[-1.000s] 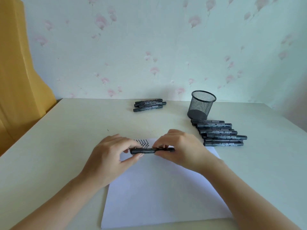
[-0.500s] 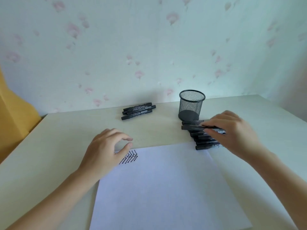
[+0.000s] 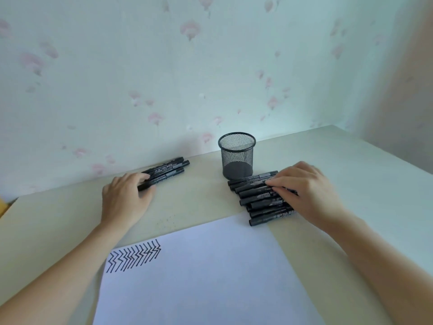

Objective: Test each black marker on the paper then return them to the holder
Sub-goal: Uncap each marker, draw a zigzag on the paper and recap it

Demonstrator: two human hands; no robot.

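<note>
At centre frame, head view: both hands reach marker piles beside the empty holder point(image 3: 237, 158).
Left hand point(image 3: 125, 198) pinches a marker from the small pile point(image 3: 167, 171); right hand point(image 3: 307, 190) rests spread-fingered on the large pile point(image 3: 260, 198). Next, likely uncapping over the paper point(image 3: 206, 277), lower frame.

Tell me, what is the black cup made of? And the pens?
The cup looks like black metal mesh: you can see through its wall of tiny holes, and it has a solid rim. The pens look like smooth black plastic, a little shiny, with pale printed labels. I can't be certain from looks alone.
</note>
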